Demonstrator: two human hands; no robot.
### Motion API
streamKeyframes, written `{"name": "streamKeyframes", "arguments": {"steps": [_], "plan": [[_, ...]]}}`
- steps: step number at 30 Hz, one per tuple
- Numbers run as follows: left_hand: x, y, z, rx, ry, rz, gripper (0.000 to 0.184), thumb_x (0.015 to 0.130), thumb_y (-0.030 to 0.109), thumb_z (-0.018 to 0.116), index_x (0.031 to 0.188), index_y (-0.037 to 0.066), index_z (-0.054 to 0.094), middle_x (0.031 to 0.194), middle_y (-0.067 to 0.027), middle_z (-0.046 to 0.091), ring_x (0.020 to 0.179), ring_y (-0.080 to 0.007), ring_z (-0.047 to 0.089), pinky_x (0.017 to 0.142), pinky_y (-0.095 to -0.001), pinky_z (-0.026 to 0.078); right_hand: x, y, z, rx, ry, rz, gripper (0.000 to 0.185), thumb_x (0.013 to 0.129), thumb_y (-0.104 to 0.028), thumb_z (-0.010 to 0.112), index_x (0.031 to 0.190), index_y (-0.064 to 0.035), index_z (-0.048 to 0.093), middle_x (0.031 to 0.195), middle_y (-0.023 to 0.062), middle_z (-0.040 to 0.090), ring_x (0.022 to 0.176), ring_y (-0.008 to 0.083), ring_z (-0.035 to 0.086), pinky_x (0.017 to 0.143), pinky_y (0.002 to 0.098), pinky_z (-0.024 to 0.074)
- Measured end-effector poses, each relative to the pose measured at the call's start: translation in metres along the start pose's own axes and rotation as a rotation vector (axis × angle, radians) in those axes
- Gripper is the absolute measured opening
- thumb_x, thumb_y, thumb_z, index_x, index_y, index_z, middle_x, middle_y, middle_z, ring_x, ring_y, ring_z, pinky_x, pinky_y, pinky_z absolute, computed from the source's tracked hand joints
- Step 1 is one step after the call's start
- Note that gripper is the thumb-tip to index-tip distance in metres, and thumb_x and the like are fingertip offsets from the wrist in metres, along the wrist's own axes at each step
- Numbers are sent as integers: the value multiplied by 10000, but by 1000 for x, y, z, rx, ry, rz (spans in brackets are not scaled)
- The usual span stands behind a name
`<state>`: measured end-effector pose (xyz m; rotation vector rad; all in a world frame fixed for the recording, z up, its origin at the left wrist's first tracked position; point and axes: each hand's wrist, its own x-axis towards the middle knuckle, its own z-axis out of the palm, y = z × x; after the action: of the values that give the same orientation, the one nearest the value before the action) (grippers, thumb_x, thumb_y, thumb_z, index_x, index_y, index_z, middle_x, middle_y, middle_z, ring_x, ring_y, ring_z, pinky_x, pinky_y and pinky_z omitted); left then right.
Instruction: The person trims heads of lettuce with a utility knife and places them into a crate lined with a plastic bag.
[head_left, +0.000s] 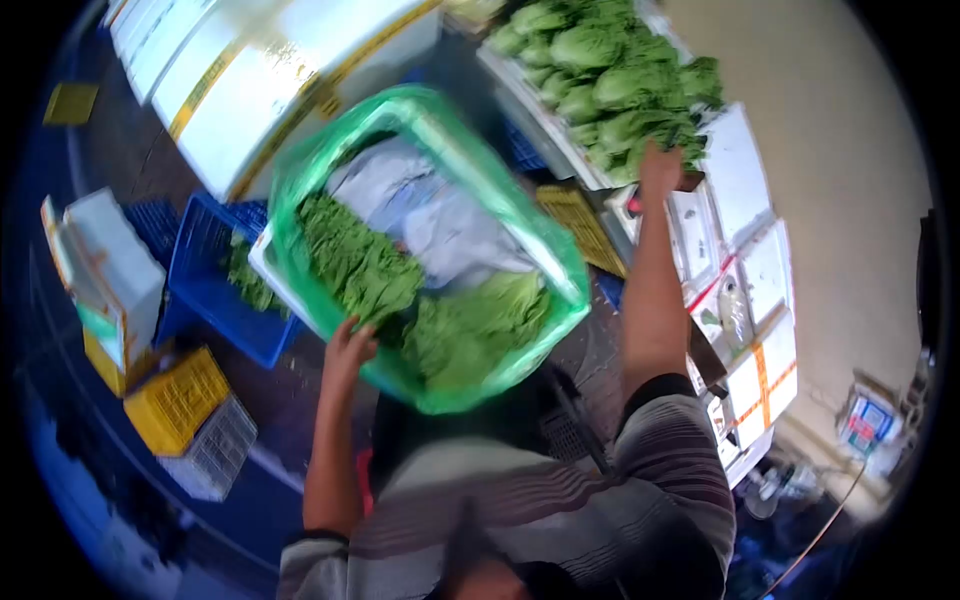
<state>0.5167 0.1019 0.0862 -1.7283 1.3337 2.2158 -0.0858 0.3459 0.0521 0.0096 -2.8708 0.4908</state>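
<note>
In front of me stands a white foam box [262, 262] lined with a green plastic bag [432, 400]. Leafy lettuce [365, 265] lies along its left side, paler lettuce [475, 325] at the near end, and a crumpled whitish plastic sheet [440, 215] covers the rest. My left hand [350, 345] is at the box's near left rim, its curled fingers on the edge of the leafy lettuce. My right hand [662, 168] reaches forward to the near end of a pile of lettuce heads [620, 75], its fingers closed against a head and partly hidden among leaves.
The pile sits in a white foam tray [545, 130]. White foam boxes [290, 65] stand at the back left. A blue crate [215, 285] with some leaves is left of the lined box, yellow crates [178, 400] nearer. White foam lids [740, 190] line the right wall.
</note>
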Motion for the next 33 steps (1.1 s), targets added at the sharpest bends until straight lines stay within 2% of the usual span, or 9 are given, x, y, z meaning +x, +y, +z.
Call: {"name": "streamKeyframes", "arguments": {"steps": [6, 12, 15, 16, 18, 20, 23, 28, 33], "plan": [[3, -13, 9, 10, -1, -34, 510, 961, 283, 625, 1373, 13, 492, 1119, -94, 676, 909, -159, 646, 799, -304, 515, -24, -18, -44, 111, -61, -98, 530, 877, -425, 632, 1070, 68, 636, 1025, 281, 680, 967, 448, 644, 843, 475, 489], [6, -31, 42, 176, -269, -22, 360, 939, 318, 664, 1138, 18, 658, 989, -37, 687, 893, -113, 630, 793, -267, 489, -208, -38, -119, 369, -981, 160, 394, 867, -398, 702, 998, -26, 710, 809, 68, 668, 687, 119, 629, 527, 310, 485], [21, -37, 88, 365, -389, 184, 440, 901, 346, 696, 1147, -18, 662, 1044, -107, 701, 965, -186, 655, 841, -310, 507, -284, 11, -93, 161, -942, 127, 400, 862, -338, 666, 1061, 8, 694, 923, 208, 703, 866, 349, 678, 804, 417, 503], [24, -21, 110, 554, -399, 319, 475, 886, 351, 705, 1170, -26, 653, 1076, -142, 704, 994, -225, 663, 868, -333, 510, -303, 29, -79, 236, -877, 98, 395, 855, -301, 687, 1084, 22, 675, 837, 111, 672, 673, 184, 630, 515, 326, 508], [27, 8, 159, 567, -366, 471, 510, 866, 382, 686, 1154, -38, 652, 1147, -247, 669, 1079, -384, 640, 935, -452, 488, -321, 43, -60, 271, -792, 131, 423, 860, -272, 676, 1144, 39, 645, 818, 109, 662, 635, 175, 620, 515, 299, 480], [54, -3, 195, 719, -259, 715, 564, 865, 418, 673, 1207, -26, 613, 1148, -234, 668, 1072, -392, 635, 926, -468, 486, -323, 24, -62, 472, -816, 376, 429, 862, -219, 659, 1193, 50, 613, 808, 94, 645, 537, 152, 566, 486, 287, 457], [80, -9, 223, 945, -388, 459, 635, 833, 463, 688, 1271, 16, 578, 1204, -248, 632, 1103, -415, 610, 958, -475, 475, -327, 13, -62, 543, -793, 558, 418, 878, -162, 627, 1239, 38, 558, 807, 94, 599, 489, 138, 515, 448, 296, 472], [76, -4, 227, 1007, -338, 427, 827, 719, 623, 690, 1263, 9, 580, 1244, -237, 594, 1158, -388, 583, 975, -470, 465, -339, 13, -65, 711, -774, 625, 396, 895, -123, 599, 1248, 31, 508, 798, 97, 580, 472, 137, 481, 452, 300, 484], [54, 1, 204, 842, -395, 678, 710, 687, 484, 776, 1206, 28, 610, 1192, -237, 617, 1104, -412, 599, 971, -472, 467, -366, 11, -94, 808, -753, 546, 390, 907, -105, 582, 1261, 6, 464, 844, 83, 582, 571, 119, 530, 504, 280, 499]]}}
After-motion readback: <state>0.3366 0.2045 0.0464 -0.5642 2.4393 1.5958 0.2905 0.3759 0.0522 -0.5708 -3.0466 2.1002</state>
